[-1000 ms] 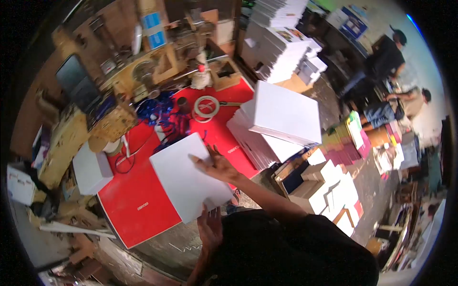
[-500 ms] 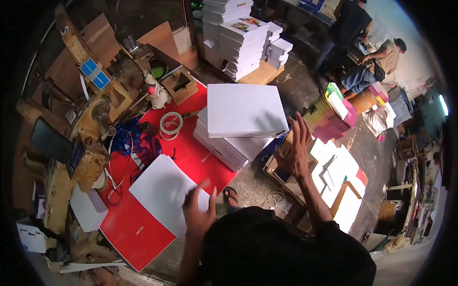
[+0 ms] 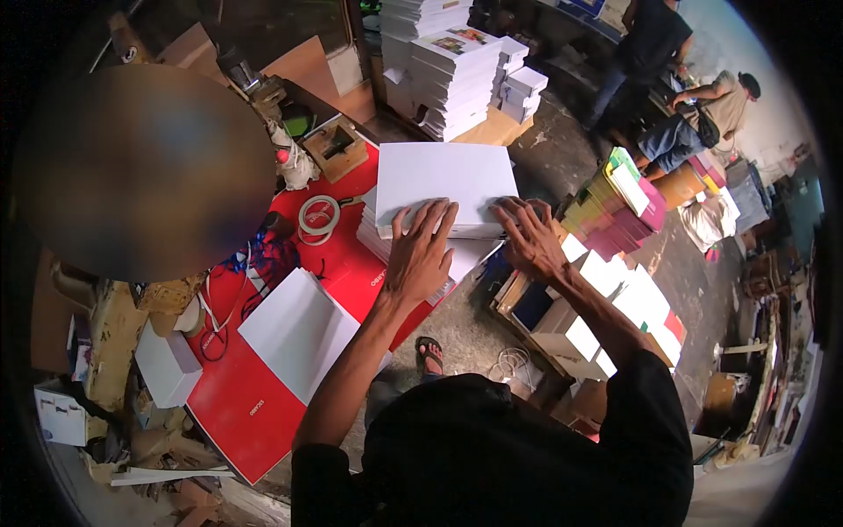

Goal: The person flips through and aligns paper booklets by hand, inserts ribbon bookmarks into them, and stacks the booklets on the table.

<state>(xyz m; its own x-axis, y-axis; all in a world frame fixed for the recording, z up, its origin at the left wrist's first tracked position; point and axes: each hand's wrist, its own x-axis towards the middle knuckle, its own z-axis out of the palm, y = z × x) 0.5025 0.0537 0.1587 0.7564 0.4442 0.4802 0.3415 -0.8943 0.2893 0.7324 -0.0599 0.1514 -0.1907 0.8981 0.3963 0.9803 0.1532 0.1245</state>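
Note:
A pile of white paper (image 3: 446,180) stands on the red-covered table, its top block set askew over the sheets below. My left hand (image 3: 420,255) lies on the near left edge of that top block, fingers spread. At the near right corner, my right hand (image 3: 531,237) rests with its fingers stretched over the edge. Nothing shows gripped in either hand. Left of my left forearm, a white sheet (image 3: 285,329) lies on the red sheet (image 3: 255,422), its right part bent upward.
A roll of tape (image 3: 318,218) and a wooden box (image 3: 334,149) lie beyond the loose sheet. Tall paper stacks (image 3: 457,88) stand at the back. Cartons with white paper (image 3: 645,303) are at right. Two people work at the far right. A round blur hides the upper left.
My left hand has moved from the loose sheet up to the pile. My right hand has come down from the air onto its corner. The loose sheet's right part now bends up.

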